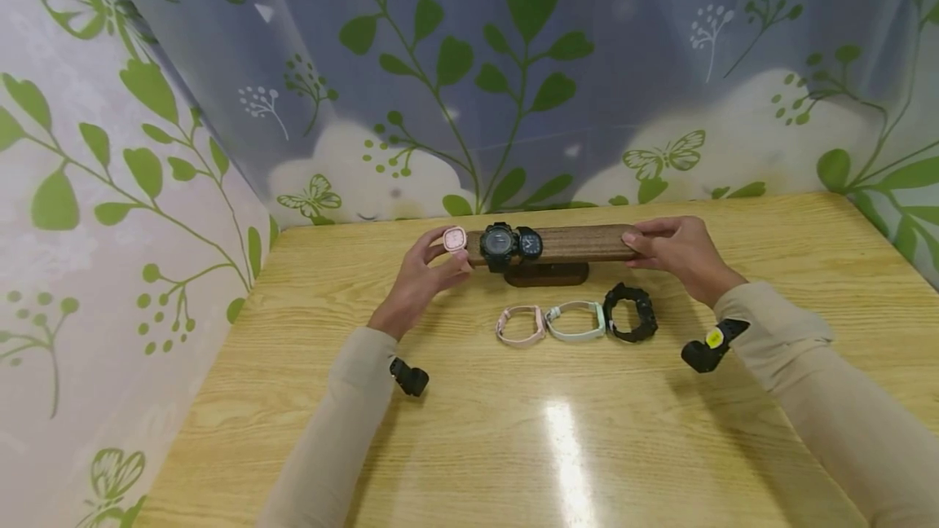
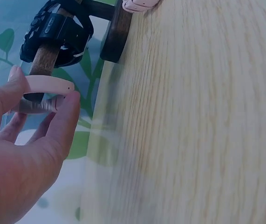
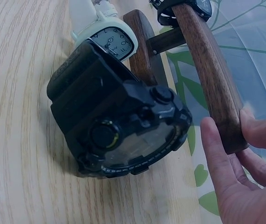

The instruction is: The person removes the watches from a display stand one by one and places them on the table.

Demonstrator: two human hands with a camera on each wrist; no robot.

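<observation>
A wooden watch stand (image 1: 583, 243) stands near the far edge of the table, its bar lying crosswise. My left hand (image 1: 418, 279) pinches a pink square watch (image 1: 455, 239) at the bar's left end. In the left wrist view the pink strap (image 2: 49, 84) loops around the bar tip between thumb and fingers. Beside it on the bar sit a large round black watch (image 1: 498, 243) and a smaller black watch (image 1: 530, 243). My right hand (image 1: 682, 255) grips the bar's right end, thumb on one face and fingers against the other, as the right wrist view shows.
In front of the stand's base (image 1: 546, 275), a pink watch (image 1: 540, 321), a mint-green watch (image 1: 600, 319) and a chunky black watch (image 1: 645, 316) lie in a row on the wooden table (image 1: 469, 430). A leaf-patterned curtain (image 1: 469, 104) hangs behind the table.
</observation>
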